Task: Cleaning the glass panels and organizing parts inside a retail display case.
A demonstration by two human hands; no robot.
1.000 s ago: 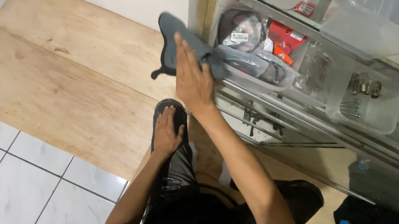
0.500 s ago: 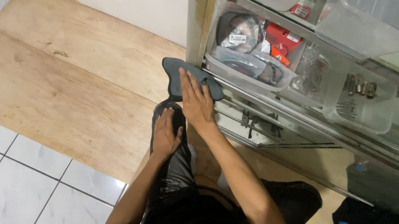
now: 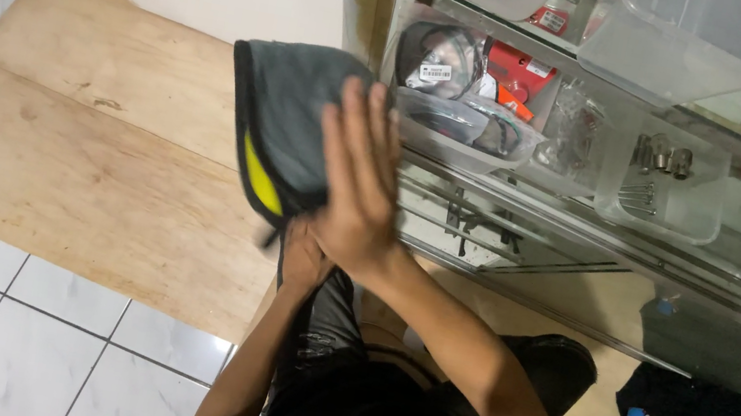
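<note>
Wooden boards (image 3: 91,179) cover the tiled floor before a glass display cabinet (image 3: 594,207). At its left corner, the right hand (image 3: 360,181) lies spread flat on a grey cloth with a yellow edge (image 3: 278,126); the left hand (image 3: 300,262), mostly hidden, seems to pinch it from below. Better keep the palm flat and the strokes overlapping. Half a second ago the cloth was lower

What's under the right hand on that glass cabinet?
The right hand lies flat on a grey cloth with a yellow edge, against the glass cabinet. The left hand sits below. The glass behind the cloth is covered.
</note>
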